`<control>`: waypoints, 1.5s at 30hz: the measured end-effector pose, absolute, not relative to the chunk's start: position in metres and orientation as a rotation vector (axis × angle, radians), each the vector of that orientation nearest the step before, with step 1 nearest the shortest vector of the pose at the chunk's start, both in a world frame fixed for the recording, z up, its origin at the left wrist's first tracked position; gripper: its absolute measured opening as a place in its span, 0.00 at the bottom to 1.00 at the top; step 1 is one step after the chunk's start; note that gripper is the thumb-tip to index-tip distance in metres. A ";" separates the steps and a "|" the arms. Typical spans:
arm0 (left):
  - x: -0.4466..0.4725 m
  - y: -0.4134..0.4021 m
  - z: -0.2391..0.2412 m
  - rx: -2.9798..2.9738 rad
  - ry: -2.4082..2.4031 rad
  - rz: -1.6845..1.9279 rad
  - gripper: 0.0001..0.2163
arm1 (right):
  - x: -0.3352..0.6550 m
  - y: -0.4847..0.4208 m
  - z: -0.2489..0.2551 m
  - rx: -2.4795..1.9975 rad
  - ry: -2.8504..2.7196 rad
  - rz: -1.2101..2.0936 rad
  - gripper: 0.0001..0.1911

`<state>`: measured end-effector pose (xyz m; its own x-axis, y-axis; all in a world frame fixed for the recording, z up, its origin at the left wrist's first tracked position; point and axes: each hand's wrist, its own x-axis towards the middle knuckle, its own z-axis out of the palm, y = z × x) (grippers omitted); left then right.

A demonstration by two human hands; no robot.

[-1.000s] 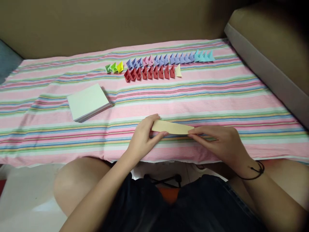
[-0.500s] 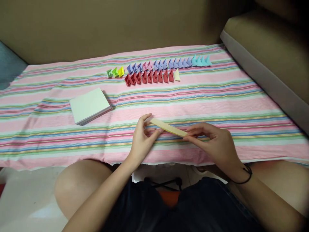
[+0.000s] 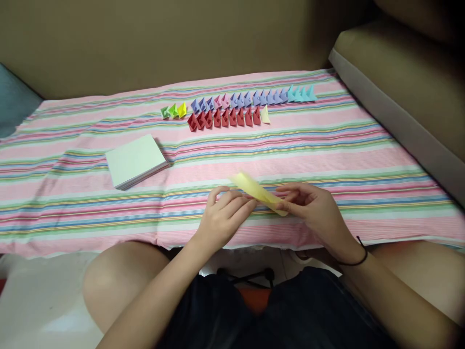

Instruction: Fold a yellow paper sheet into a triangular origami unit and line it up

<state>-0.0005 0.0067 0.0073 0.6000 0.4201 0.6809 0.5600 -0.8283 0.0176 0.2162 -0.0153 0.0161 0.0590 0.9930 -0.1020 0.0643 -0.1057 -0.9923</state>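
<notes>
A strip of pale yellow paper [image 3: 250, 186], partly unfolded and blurred at its far left end, is held up over the striped cloth. My right hand [image 3: 312, 211] pinches its right end between thumb and fingers. The fingertips of my left hand [image 3: 227, 215] are closed at the paper's near edge, around its middle; the thumb is mostly hidden behind the fingers. Beyond my hands stands a row of red folded paper boats [image 3: 225, 117], with one cream folded piece [image 3: 265, 115] at its right end.
Behind the red row runs another of purple, pink and turquoise folded boats [image 3: 254, 98]. Green and yellow ones [image 3: 173, 111] stand left of it. A stack of white paper [image 3: 136, 160] lies at left on the striped cloth [image 3: 327, 150]. A brown cushioned side [image 3: 407, 97] borders the right.
The paper strip has opened wider and its left end has swung loose. My left hand has turned palm down and slid right along the strip. My right hand still pinches the right end.
</notes>
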 end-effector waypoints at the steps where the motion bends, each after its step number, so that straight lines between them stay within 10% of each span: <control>1: 0.000 0.007 0.007 -2.657 -0.819 -1.012 0.11 | 0.217 -0.014 0.016 -1.351 -1.145 1.227 0.19; 17: 0.000 0.013 0.008 -2.822 -0.990 -0.930 0.06 | 0.218 -0.015 0.012 -1.345 -1.085 1.231 0.22; 36: -0.008 0.000 0.007 -3.284 -0.975 -0.422 0.17 | 0.239 -0.029 0.012 -1.504 -2.190 0.313 0.17; 41: -0.013 0.002 0.007 -3.312 -0.898 -0.419 0.21 | 0.232 -0.035 0.011 -1.126 -2.549 0.595 0.37; 45: -0.021 0.008 0.015 -3.370 -0.939 -0.453 0.16 | 0.232 -0.036 0.009 -1.158 -2.519 0.600 0.30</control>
<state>-0.0214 0.0078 0.0150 0.8316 0.5385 0.1361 0.4419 -0.7899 0.4253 0.2323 -0.0364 0.0088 -0.6281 0.7719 0.0982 0.6446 0.5869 -0.4899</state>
